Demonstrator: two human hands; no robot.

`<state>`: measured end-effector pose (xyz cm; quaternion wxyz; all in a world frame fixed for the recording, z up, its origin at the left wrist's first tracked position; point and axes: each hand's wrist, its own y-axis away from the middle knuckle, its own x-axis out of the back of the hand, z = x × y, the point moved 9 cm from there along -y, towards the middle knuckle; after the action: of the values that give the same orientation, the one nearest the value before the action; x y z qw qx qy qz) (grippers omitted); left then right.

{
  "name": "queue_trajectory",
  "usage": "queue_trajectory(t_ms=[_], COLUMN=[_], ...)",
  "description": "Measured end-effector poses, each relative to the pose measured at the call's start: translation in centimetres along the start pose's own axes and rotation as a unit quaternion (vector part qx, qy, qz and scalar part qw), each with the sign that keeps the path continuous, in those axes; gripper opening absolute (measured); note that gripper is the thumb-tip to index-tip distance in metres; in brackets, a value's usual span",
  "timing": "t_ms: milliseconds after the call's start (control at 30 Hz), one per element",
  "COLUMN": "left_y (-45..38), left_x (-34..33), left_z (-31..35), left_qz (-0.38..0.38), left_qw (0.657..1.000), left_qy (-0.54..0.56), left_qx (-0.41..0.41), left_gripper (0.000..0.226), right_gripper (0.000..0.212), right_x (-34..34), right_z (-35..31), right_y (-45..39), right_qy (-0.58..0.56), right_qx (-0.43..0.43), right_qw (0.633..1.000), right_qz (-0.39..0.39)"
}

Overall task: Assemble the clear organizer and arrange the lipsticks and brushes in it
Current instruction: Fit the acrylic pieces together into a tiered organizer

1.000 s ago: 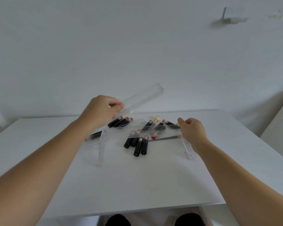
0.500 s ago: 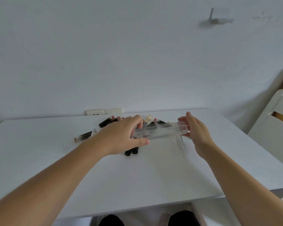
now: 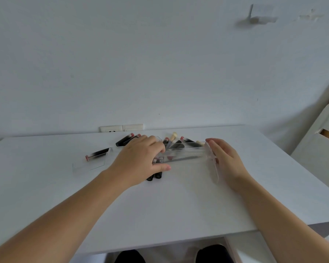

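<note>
I see left hand [image 3: 139, 160] curled gripping the clear tray [image 3: 186, 153], right hand [image 3: 225, 158] fingers straight, together against its end; bare table [image 3: 160, 205] nearside.

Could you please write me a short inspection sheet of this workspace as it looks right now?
Surface: white table, bare at the near side.
Job's things: long clear tray held across the middle; flat clear panel lying to its left; dark lipsticks and a pale-tipped brush scattered loose behind and under the tray, none arranged yet.
Clutter: nothing seen.
Grippers: left hand grips the tray's left part, thumb in front; right hand rests with straight fingers against the tray's right end.
Cables: nothing seen.
Surroundings: white wall, wall socket behind the table, white chair at right.
</note>
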<state>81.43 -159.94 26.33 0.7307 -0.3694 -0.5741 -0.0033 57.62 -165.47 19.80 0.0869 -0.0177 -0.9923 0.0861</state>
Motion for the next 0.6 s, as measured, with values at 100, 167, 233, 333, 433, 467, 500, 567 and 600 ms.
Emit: queue_trajectory(t_ms=[100,167,233,333,433,467,500,567,600], left_y=[0.3,0.5,0.7,1.0,1.4,1.4,1.5,1.5,1.6], left_x=[0.2,0.1,0.0,-0.3,-0.5,-0.5,-0.5,-0.4,-0.4], left_z=[0.2,0.1,0.0,0.0,0.1,0.1,0.0,-0.2,-0.2], left_qz=[0.031,0.044,0.057,0.082,0.102,0.107,0.113,0.129,0.137], left_qw=[0.999,0.999,0.998,0.996,0.994,0.993,0.992,0.989,0.988], left_qy=[-0.023,-0.02,-0.02,-0.029,-0.036,-0.04,-0.044,-0.049,-0.051], left_qx=[0.0,0.008,0.011,-0.005,-0.035,-0.041,-0.046,-0.051,-0.051], left_gripper=[0.045,0.046,0.048,0.046,0.038,0.038,0.041,0.048,0.05], right_gripper=[0.018,0.014,0.016,0.018,0.019,0.019,0.02,0.02,0.02], right_x=[0.1,0.0,-0.1,-0.1,0.0,0.0,0.0,0.0,0.0], right_z=[0.4,0.4,0.5,0.5,0.4,0.4,0.4,0.4,0.4], right_y=[-0.1,-0.1,-0.1,-0.2,-0.1,-0.1,-0.1,-0.2,-0.1], right_qy=[0.006,0.008,0.012,0.022,0.035,0.038,0.04,0.041,0.043], right_qx=[0.005,0.012,0.015,0.02,0.029,0.031,0.032,0.032,0.032], right_qw=[1.0,1.0,1.0,1.0,0.999,0.999,0.999,0.999,0.999], right_qz=[0.001,-0.002,0.0,0.002,0.005,0.006,0.008,0.011,0.012])
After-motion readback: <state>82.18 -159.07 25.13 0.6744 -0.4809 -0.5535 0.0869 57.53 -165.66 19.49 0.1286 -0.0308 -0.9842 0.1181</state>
